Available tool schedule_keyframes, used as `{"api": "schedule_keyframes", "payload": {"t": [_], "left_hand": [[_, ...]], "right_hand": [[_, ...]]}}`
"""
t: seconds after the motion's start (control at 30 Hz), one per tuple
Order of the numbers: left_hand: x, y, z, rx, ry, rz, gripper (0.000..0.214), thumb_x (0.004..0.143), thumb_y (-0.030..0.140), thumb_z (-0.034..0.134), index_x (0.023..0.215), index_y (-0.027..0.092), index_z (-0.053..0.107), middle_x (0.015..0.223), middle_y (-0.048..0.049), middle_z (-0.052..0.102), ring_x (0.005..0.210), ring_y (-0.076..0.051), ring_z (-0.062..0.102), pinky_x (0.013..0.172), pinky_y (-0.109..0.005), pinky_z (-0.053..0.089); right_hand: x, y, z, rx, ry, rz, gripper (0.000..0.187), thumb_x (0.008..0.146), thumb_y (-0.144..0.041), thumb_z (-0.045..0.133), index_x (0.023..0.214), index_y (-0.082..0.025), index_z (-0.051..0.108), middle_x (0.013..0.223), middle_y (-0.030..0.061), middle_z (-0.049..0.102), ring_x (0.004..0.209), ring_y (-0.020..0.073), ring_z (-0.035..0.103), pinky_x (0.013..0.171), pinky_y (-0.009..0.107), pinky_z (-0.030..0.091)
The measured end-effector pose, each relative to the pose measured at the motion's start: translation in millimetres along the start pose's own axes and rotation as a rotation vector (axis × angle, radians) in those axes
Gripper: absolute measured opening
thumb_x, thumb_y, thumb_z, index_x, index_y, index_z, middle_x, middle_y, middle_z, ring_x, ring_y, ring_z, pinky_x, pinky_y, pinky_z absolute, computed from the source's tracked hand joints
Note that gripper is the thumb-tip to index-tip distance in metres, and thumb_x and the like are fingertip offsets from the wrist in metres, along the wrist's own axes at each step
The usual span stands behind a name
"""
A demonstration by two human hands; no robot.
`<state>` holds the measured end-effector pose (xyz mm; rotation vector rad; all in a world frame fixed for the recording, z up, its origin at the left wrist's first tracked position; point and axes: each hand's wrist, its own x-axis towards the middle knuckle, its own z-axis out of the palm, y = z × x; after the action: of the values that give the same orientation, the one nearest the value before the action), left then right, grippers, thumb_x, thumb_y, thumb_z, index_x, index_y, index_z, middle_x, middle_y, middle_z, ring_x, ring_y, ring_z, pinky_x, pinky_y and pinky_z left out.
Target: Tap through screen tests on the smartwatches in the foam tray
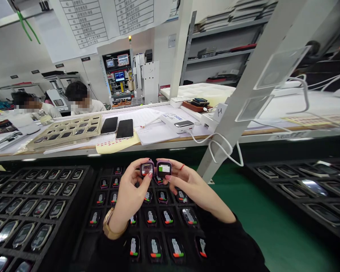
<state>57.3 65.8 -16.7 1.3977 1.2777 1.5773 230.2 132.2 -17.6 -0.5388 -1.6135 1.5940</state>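
Left hand [130, 192] is raised over the middle black tray [172, 206], its fingertips pinched around a small pink smartwatch body [147, 169] with the screen facing the camera. Right hand [187, 185] is just beside it, above the tray's far rows, and grips a second smartwatch body [164, 168] in the same way; that one's screen is lit white and green. The two watch bodies sit side by side, nearly touching, and both are lifted clear of the tray. A gold wristwatch [110, 226] circles the left wrist over the tray's near left part.

The tray's compartments hold more watch bodies with lit screens, one in each. Left of this tray lies another black tray [31, 211] filled with dark-screened units, and well to its right, across a green mat [257, 219], a third tray [300, 189]. Beyond the middle tray, on the raised bench, lie two black phones [117, 127] side by side, a beige tray [65, 130] to their left and a looped white cable [223, 149] to their right. Farther back, two people sit at another bench.
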Motion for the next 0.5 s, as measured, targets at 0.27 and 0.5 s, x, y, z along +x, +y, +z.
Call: {"api": "schedule_keyframes", "payload": {"t": [0.27, 0.5], "left_hand": [[-0.4, 3.5, 0.4, 0.024, 0.01, 0.026, 0.031, 0.089, 0.024, 0.065, 0.12, 0.023, 0.061, 0.114, -0.0062, 0.068, 0.097, -0.018, 0.064, 0.078, -0.026, 0.05], [2.2, 1.3, -6.1, 0.002, 0.068, 0.113, 0.032, 0.087, 0.022, 0.068, 0.119, 0.022, 0.062, 0.116, -0.0063, 0.066, 0.097, -0.017, 0.063, 0.079, -0.024, 0.051]], "right_hand": [[-1.0, -0.5, -0.2, -0.006, 0.004, -0.008, 0.05, 0.087, -0.035, 0.069, 0.133, -0.02, 0.055, 0.098, 0.0077, 0.065, 0.065, 0.0155, 0.053, 0.049, 0.025, 0.048], [-1.8, 1.0, -0.2, 0.029, 0.045, 0.009, 0.05, 0.089, -0.042, 0.07, 0.131, -0.018, 0.056, 0.106, 0.0115, 0.068, 0.058, 0.0123, 0.048, 0.048, 0.025, 0.046]]}}
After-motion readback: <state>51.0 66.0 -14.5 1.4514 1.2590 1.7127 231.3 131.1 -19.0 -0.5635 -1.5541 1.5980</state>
